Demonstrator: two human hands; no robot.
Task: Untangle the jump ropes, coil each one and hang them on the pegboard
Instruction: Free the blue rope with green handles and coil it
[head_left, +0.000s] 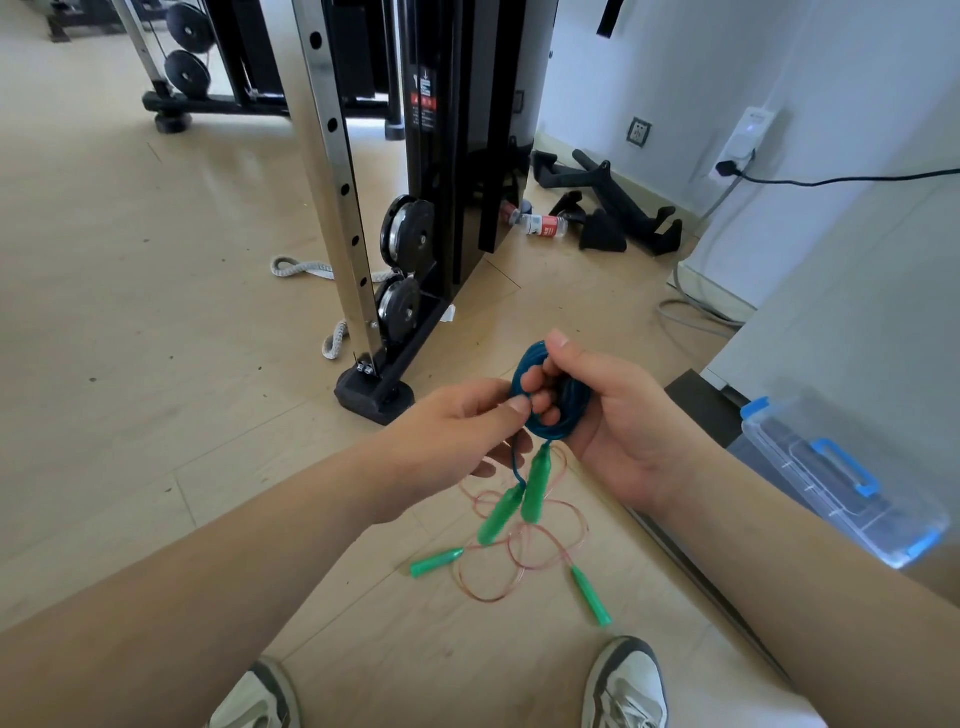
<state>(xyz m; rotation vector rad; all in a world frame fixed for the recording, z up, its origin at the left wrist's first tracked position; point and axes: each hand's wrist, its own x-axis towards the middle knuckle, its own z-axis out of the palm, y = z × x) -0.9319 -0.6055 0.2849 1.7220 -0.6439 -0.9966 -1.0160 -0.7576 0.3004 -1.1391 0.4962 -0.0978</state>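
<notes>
Right hand (608, 415) grasps the coiled blue rope (563, 418) — left hand (467, 428) pinches its cord; machine label (423, 101) unreadable.

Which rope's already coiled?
The blue rope: a tight coil held by the left hand and right hand. The pink rope lies in loose loops on the floor.

Bright, soft daylight (wide-angle edge distortion)

Glossy plastic handles (535, 486), matt wood floor (130, 312), shiny metal post (332, 156).
</notes>
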